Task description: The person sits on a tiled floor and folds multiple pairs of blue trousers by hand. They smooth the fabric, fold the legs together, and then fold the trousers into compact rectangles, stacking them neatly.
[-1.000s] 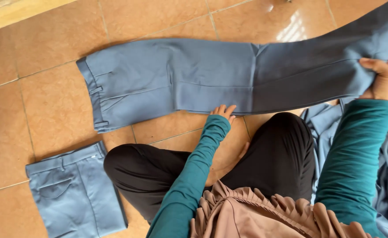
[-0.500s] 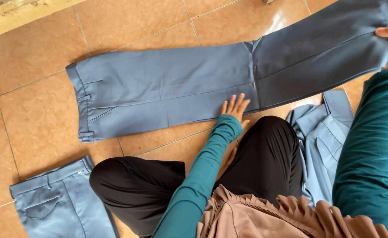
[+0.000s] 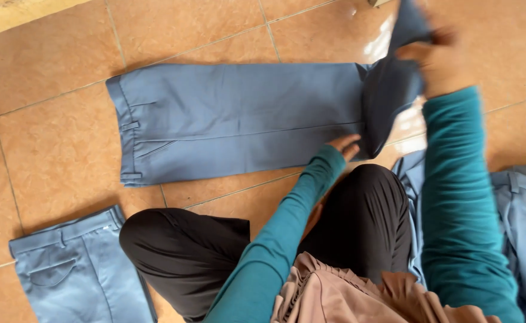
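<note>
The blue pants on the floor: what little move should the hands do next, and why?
Probably lay the lifted leg end down over the flat half. The right hand holds the end of the blue pants raised above the fold, while the left hand pins the crease on the tile floor.

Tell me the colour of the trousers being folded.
Plain grey-blue trousers, seen in the head view.

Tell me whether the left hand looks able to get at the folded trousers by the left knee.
Probably yes: the left hand only presses the spread trousers, and bare floor tile lies toward the folded trousers, though the bent knee partly intervenes.
</note>
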